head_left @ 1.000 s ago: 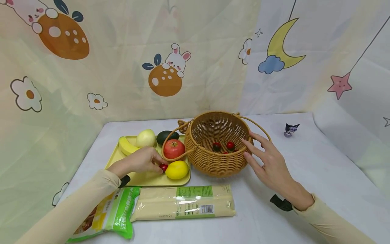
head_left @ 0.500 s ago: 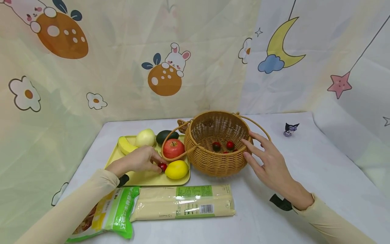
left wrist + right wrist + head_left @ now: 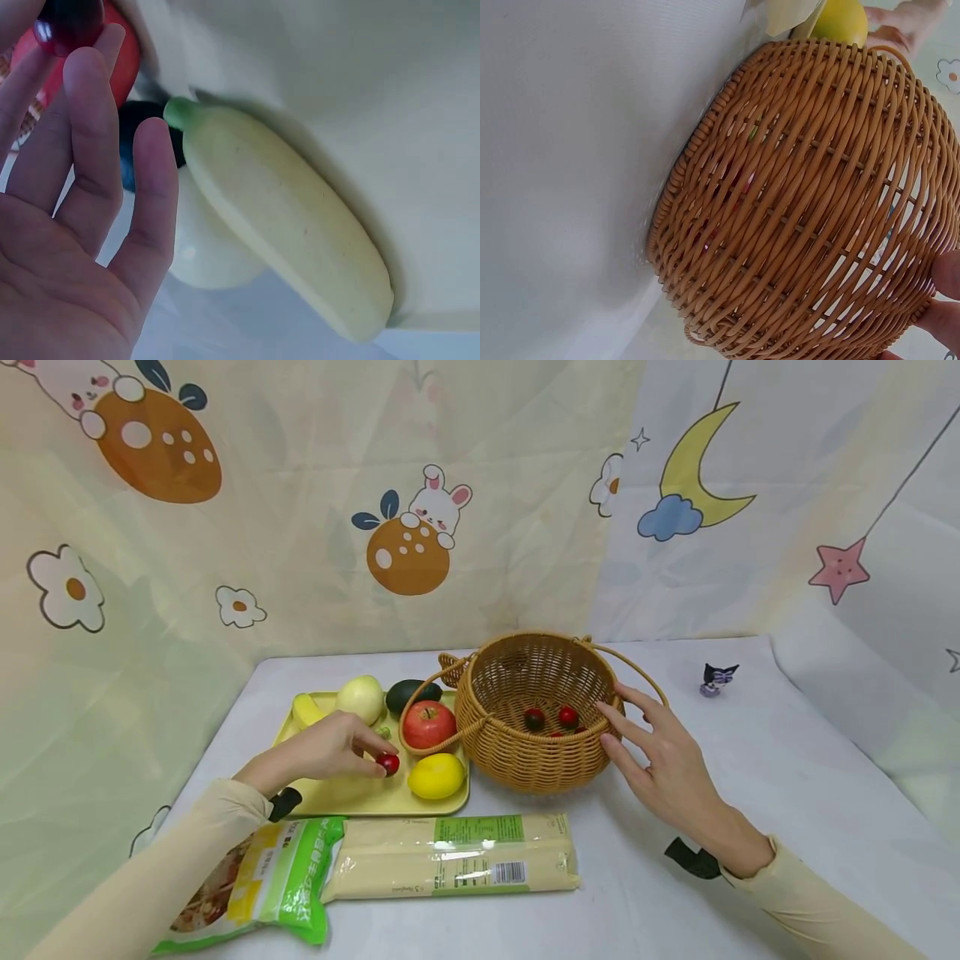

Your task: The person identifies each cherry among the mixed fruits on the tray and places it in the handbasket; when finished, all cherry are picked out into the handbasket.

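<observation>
My left hand [image 3: 322, 747] pinches a dark red cherry [image 3: 387, 764] between thumb and fingertips, over the yellow tray [image 3: 337, 799]. In the left wrist view, the cherry [image 3: 71, 22] appears at the top left, the other fingers spread below it. A lemon [image 3: 437, 776] and a red apple [image 3: 430, 724] lie on the tray to its right. My right hand [image 3: 671, 768] holds the near right rim of a brown wicker basket [image 3: 536, 770], index finger over the rim and thumb outside. Inside the basket lie several cherries [image 3: 567, 717], partly hidden by its front wall.
On the tray's back part sit a banana [image 3: 305, 710], a pale round fruit [image 3: 360, 699] and a dark oval one [image 3: 412, 693]. Two food packages, one cream [image 3: 457, 856] and one green [image 3: 300, 881], lie in front. A small figurine [image 3: 717, 680] stands at the right.
My left hand has moved left and slightly up with the cherry, away from the lemon's side. My right hand and the basket stay in place.
</observation>
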A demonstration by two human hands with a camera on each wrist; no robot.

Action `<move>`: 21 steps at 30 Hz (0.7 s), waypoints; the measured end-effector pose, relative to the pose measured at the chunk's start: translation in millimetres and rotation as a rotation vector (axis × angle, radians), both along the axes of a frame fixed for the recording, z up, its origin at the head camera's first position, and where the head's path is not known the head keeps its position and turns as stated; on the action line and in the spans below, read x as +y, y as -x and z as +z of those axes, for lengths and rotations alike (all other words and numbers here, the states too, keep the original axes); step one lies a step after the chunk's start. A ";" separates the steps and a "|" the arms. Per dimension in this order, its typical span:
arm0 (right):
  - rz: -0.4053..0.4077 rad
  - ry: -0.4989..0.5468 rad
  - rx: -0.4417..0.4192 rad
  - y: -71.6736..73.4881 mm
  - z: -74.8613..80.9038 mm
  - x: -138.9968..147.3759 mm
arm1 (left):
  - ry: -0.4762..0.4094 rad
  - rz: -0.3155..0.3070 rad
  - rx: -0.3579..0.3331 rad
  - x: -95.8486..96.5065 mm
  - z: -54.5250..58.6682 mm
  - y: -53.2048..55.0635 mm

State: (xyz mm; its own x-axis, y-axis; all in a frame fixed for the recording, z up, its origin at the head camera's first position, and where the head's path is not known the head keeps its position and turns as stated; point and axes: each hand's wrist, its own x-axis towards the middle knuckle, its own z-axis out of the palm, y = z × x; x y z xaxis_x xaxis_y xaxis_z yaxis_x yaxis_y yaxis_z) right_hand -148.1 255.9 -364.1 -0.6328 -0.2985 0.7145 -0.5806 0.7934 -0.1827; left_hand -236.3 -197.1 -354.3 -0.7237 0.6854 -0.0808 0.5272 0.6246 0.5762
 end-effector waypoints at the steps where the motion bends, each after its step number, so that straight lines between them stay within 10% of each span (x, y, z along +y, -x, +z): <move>1: -0.001 0.000 -0.002 -0.1 -0.2 0.1 | -0.003 0.015 -0.008 -1.7 3.0 -0.8; 11: -0.006 0.001 -0.007 0.5 -0.5 1.2 | 0.017 0.138 -0.051 -17.0 46.1 0.1; 21: 0.000 0.006 -0.004 0.7 -0.6 0.4 | 0.048 0.134 -0.030 1.2 85.2 18.0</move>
State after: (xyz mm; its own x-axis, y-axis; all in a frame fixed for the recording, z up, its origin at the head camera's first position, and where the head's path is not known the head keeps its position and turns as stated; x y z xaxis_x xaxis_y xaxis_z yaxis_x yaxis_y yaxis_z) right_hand -148.8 256.3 -364.8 -0.6360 -0.2943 0.7134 -0.5794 0.7927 -0.1895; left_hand -254.3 -195.9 -269.0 -0.8051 0.5779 -0.1334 0.4207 0.7150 0.5583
